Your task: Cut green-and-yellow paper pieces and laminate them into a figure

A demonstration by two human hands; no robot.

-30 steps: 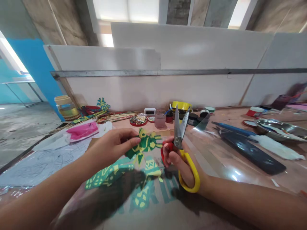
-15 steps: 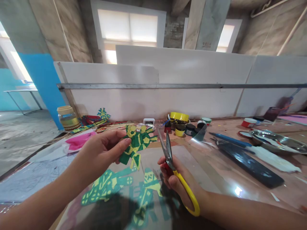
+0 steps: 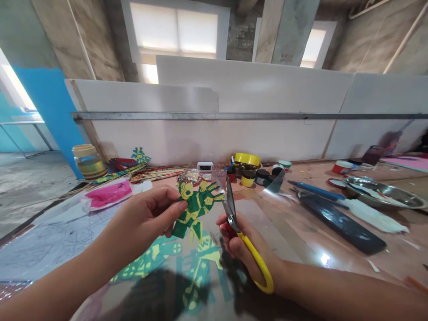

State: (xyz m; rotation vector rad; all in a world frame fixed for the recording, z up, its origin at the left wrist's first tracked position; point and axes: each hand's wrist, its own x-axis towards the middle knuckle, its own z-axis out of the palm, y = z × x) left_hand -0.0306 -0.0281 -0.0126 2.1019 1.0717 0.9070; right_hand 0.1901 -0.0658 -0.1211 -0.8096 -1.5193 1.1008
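Observation:
Pinched between the thumb and fingers of my left hand [image 3: 154, 211] is a green and yellow paper cutout [image 3: 197, 205] with a jagged outline, held up above the table. My right hand [image 3: 247, 249] grips a pair of scissors [image 3: 231, 206] with yellow and red handles, its blades pointing up and slightly parted. The blades stand at the cutout's right edge; whether they touch it I cannot tell. Below, more green and yellow figures [image 3: 200, 267] lie on the work surface, partly in the shadow of my hands.
Paint jars [image 3: 248, 179] and a roll of yellow tape [image 3: 246, 159] stand at the back. To the right lie a long dark case [image 3: 341, 223] and a metal bowl [image 3: 384, 192]. On the left are a pink packet [image 3: 110, 195], sketched sheets [image 3: 60, 240] and a glass jar [image 3: 88, 162].
The cutout and my left hand have moved slightly right, closer to the scissors. The scissor blades are nearer together than before. The whole view has shifted a little.

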